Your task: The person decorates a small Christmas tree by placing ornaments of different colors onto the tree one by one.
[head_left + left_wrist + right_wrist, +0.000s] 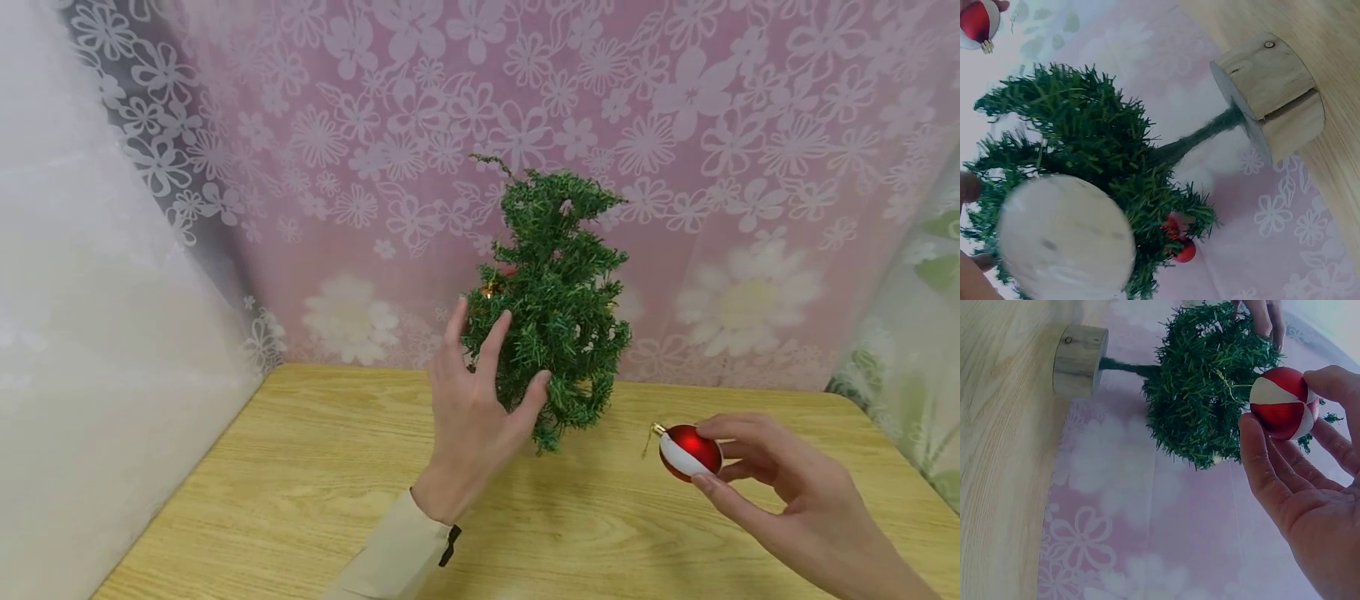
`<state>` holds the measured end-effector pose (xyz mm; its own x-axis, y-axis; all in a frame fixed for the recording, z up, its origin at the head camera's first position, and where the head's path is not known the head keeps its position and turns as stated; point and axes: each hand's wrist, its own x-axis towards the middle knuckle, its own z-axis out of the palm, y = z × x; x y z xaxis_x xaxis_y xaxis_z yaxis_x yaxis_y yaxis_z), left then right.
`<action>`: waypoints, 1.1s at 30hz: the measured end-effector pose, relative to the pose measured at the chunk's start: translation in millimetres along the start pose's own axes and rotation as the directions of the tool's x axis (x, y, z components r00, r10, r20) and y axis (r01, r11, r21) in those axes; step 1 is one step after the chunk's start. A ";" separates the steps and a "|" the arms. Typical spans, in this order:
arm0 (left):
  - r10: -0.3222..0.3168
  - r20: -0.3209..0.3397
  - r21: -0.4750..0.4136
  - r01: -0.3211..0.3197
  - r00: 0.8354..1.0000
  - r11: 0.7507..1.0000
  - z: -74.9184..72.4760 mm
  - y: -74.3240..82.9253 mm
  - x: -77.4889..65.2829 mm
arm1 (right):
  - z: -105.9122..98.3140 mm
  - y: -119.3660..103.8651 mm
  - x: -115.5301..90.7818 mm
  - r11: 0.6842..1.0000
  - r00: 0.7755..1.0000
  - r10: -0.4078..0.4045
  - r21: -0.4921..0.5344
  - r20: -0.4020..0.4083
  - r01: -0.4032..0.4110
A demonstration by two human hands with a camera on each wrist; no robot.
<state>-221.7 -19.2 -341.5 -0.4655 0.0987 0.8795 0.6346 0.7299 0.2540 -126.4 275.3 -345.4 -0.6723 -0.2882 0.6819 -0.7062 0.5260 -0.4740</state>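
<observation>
A small artificial Christmas tree (558, 292) stands on the table, its trunk set in a round wooden base (1279, 87). My left hand (476, 408) is at the left side of the tree, fingers spread and fingertips against the branches. To the right of the tree, my right hand (795, 483) holds a red and white bauble (686, 454) between thumb and fingers. The bauble's gold cap and thread loop point towards the tree. In the right wrist view the bauble (1282, 403) appears in front of the branches, with the thread hanging free.
A red bauble (1184, 250) hangs low among the branches, and a shiny gold ornament (489, 289) shows at the tree's left. A blurred pale disc (1066, 240) covers part of the left wrist view. Floral curtains (420, 183) enclose the wooden table (300, 467).
</observation>
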 end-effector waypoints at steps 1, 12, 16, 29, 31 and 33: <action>0.011 -0.014 -0.023 -0.011 1.000 1.000 -3.4 -0.2 -1.4 | 0.2 -1.2 0.2 1.000 1.000 0.015 0.011 0.006 -0.016; 0.349 -0.101 -0.205 -0.362 0.932 0.909 -28.1 15.6 -29.5 | 5.4 -6.0 -4.8 0.943 0.995 0.067 0.323 0.071 -0.086; 0.377 -0.041 -0.256 -0.375 0.925 0.891 -27.9 22.6 -40.5 | 8.0 -4.0 -8.8 0.928 0.992 0.074 0.358 0.105 -0.108; 0.302 0.139 -0.282 -0.254 0.943 0.925 -23.6 36.8 -56.9 | 21.3 -11.5 -7.1 0.877 0.965 0.063 0.448 0.255 -0.176; 0.296 0.147 -0.271 -0.250 0.944 0.930 -22.7 37.2 -57.1 | 22.4 -11.9 -6.3 0.876 0.962 0.058 0.448 0.266 -0.177; 0.294 0.153 -0.268 -0.247 0.943 0.931 -21.9 37.3 -57.2 | 23.3 -11.4 -5.8 0.880 0.959 0.053 0.441 0.277 -0.176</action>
<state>-157.9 -12.5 -373.5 -0.3466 0.4113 0.8430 0.8713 0.4741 0.1269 -119.6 252.3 -356.9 -0.7438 -0.4704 0.4748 -0.6014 0.1610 -0.7826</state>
